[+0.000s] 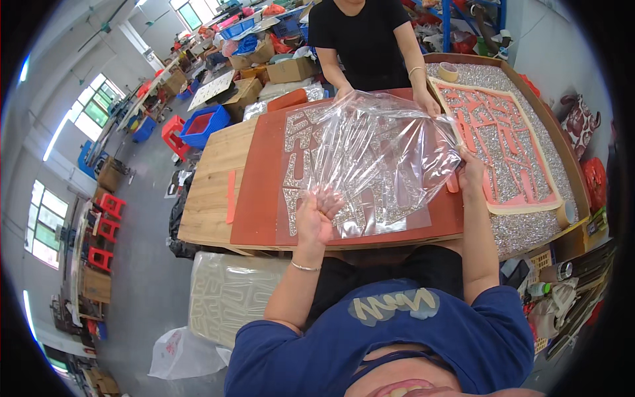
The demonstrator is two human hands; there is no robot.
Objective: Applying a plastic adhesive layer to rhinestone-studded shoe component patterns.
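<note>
Clear plastic film: large, crinkled, glossy sheet, lifted and billowing above glittery cut-out sheet, which lies flat on red board on tabletop.

Wearer's body fills lower part of frame. Blue T-shirt, short sleeves, ending above elbows at lower left and lower right. Pale beige wavy patch on shirt chest, near lower centre, with zigzag shape inside. Dark trousers visible just above shirt in picture. Both forearms bare. Left hand: thin silver bracelet on wrist, at centre of frame. Right hand: no ring or band to be seen, at centre right.
</note>
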